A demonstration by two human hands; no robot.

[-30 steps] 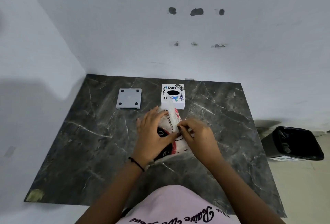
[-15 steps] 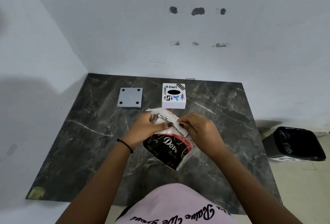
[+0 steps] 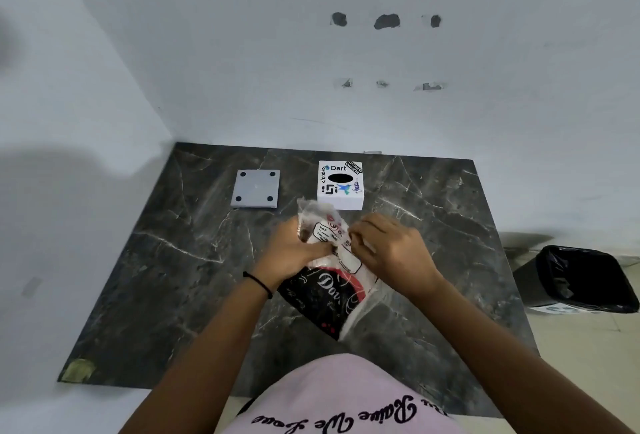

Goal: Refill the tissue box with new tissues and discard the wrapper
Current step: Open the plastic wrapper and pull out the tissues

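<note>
Now your left hand (image 3: 294,253) and right hand (image 3: 391,250) both pinch top of tissue pack (image 3: 329,281), held above marble table (image 3: 156,260); tissue box (image 3: 340,186) just behind, bin (image 3: 585,277) far right.

Obstacles on the marble table (image 3: 145,281): grey plate (image 3: 255,189) and tissue box (image 3: 340,185) at the far edge, with a passable gap between. Near-left surface open.

I count: one tissue box (image 3: 340,185), one grey lid plate (image 3: 256,188), one tissue pack (image 3: 327,281), one bin (image 3: 581,279), two hands.
</note>
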